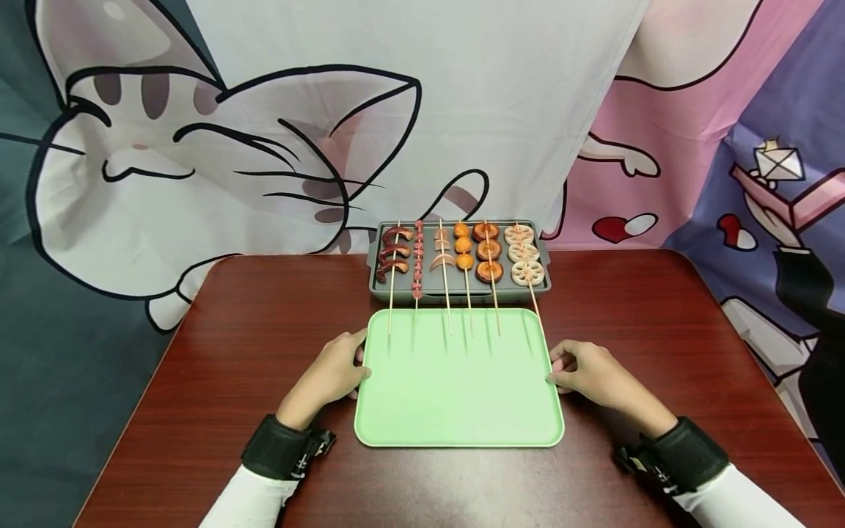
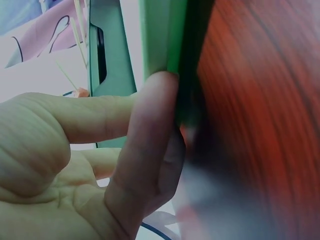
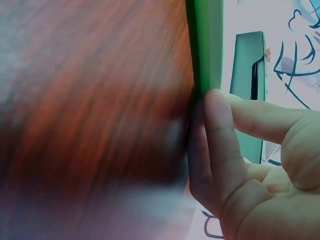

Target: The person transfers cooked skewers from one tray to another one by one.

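Left hand (image 1: 334, 368) and right hand (image 1: 590, 372) pinch opposite side edges of green tray (image 1: 458, 400), just nearside of gray pan (image 1: 432, 299); keep it level, grip even, don't snag overhanging skewer sticks (image 1: 495, 299).

Head view: green tray (image 1: 458, 389) hides the worktop (image 1: 264, 308) beneath; 2 sleeves (image 1: 254, 502) run off the bottom edge. Wrist views: tray cut by top edge, worktop blurred; left hand (image 2: 90, 165) cropped at left and bottom, right hand (image 3: 255, 195) at right and bottom.
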The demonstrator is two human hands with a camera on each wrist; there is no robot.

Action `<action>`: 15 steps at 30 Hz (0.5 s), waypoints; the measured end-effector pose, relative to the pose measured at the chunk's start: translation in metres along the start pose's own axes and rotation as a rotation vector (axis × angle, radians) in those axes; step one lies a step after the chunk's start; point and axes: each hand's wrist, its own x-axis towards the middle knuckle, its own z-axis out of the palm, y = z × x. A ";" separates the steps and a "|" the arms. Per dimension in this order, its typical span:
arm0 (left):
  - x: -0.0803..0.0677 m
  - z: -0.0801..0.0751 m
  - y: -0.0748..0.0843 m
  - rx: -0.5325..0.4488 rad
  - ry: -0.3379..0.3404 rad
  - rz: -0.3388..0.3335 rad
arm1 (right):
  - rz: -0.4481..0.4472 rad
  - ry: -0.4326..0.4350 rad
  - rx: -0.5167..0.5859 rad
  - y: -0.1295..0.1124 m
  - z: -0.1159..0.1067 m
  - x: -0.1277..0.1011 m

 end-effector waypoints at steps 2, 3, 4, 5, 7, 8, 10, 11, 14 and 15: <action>0.000 -0.001 0.000 -0.007 0.002 0.002 | -0.001 -0.002 0.003 0.000 0.000 0.001; 0.000 -0.001 0.000 -0.008 0.001 0.003 | -0.001 -0.004 0.003 0.000 0.000 0.002; 0.000 -0.001 0.000 -0.010 0.001 0.004 | -0.002 -0.004 0.003 0.000 0.001 0.002; 0.000 -0.001 -0.001 -0.013 0.001 -0.001 | -0.002 -0.005 0.002 0.000 0.001 0.003; 0.000 -0.002 0.000 -0.012 0.001 0.005 | -0.005 -0.006 -0.003 0.000 0.001 0.004; 0.000 -0.002 0.000 -0.010 0.002 0.006 | -0.006 -0.008 -0.008 0.000 0.001 0.004; 0.001 -0.002 0.000 -0.010 0.007 0.008 | -0.006 -0.010 -0.017 0.000 0.001 0.004; 0.001 -0.002 0.000 -0.010 0.009 0.008 | -0.005 -0.012 -0.021 0.000 0.001 0.004; 0.002 -0.003 0.001 -0.003 0.004 0.005 | 0.006 -0.017 -0.031 -0.002 0.001 0.003; 0.002 -0.004 0.001 -0.001 0.003 0.004 | 0.011 -0.020 -0.034 -0.003 0.000 0.003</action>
